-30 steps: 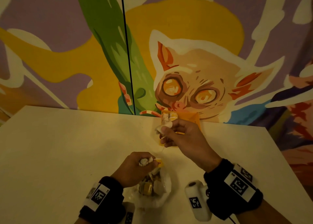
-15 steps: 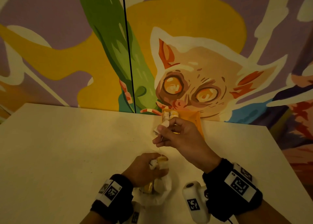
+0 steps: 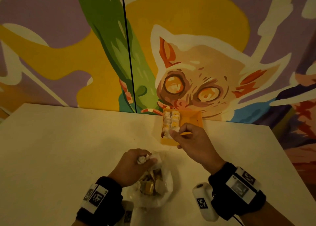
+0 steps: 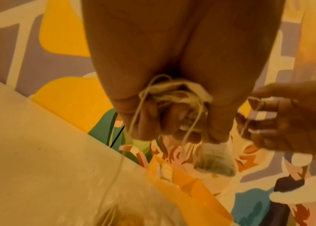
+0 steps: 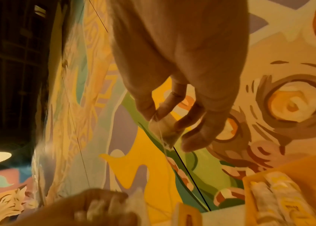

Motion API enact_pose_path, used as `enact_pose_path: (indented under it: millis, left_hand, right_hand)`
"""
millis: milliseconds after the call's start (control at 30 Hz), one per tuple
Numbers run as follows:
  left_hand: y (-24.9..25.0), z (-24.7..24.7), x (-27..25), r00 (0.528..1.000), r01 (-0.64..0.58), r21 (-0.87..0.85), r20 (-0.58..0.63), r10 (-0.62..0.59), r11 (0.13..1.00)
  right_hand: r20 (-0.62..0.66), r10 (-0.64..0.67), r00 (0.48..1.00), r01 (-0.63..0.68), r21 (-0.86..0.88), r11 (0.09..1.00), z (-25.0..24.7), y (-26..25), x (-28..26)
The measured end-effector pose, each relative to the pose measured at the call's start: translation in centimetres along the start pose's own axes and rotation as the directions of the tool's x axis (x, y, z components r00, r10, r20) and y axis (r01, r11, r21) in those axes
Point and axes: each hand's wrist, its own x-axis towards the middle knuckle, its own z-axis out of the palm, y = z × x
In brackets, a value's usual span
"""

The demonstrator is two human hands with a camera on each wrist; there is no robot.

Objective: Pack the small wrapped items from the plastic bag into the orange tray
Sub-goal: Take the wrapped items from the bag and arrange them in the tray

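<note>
The orange tray (image 3: 198,118) stands at the table's far edge against the wall, with two rows of wrapped tea bags (image 3: 171,121) along its left side. My right hand (image 3: 174,132) pinches one small tea bag (image 5: 165,130) over the tray's near left end. Nearer me lies the clear plastic bag (image 3: 159,186), with more wrapped items inside. Just above its mouth, my left hand (image 3: 145,160) grips a bunch of tea bags (image 4: 172,94) with loose strings. One bag (image 4: 215,162) dangles below its fingers. The tray (image 4: 192,191) also shows in the left wrist view.
The pale table (image 3: 68,148) ends at a painted wall directly behind the tray. Its right edge runs diagonally close to my right forearm. A white wrist-camera unit (image 3: 203,201) hangs beside my right wrist.
My right hand has carried its tea bag from left of the tray to over the tray's near left end. The left hand has stayed over the plastic bag, still holding its bunch.
</note>
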Motion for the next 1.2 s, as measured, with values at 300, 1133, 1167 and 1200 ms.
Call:
enact_pose_path:
  millis: [300, 1133, 1167, 1200]
  left_hand:
    - [2.0, -1.9, 0.6, 0.989, -0.012, 0.102, -0.148, 0.027, 0.995]
    - [6.2, -1.3, 0.8, 0.985, -0.065, -0.243, -0.173, 0.022, 0.968]
    - [5.8, -1.3, 1.0, 0.982, -0.062, -0.204, -0.189, 0.023, 0.977]
    - [5.5, -1.3, 1.2, 0.982, -0.059, -0.179, -0.187, 0.025, 0.982]
  right_hand:
    - [0.068, -0.065, 0.996, 0.064, 0.023, 0.998, 1.1, 1.2, 0.0]
    - [0.105, -0.099, 0.990, 0.083, 0.151, 0.985, 2.8, 1.7, -1.0]
    - [0.092, -0.093, 0.991, 0.083, 0.117, 0.990, 2.8, 1.8, -0.9]
    - [0.086, -0.097, 0.992, 0.090, 0.077, 0.993, 2.8, 2.0, -0.9]
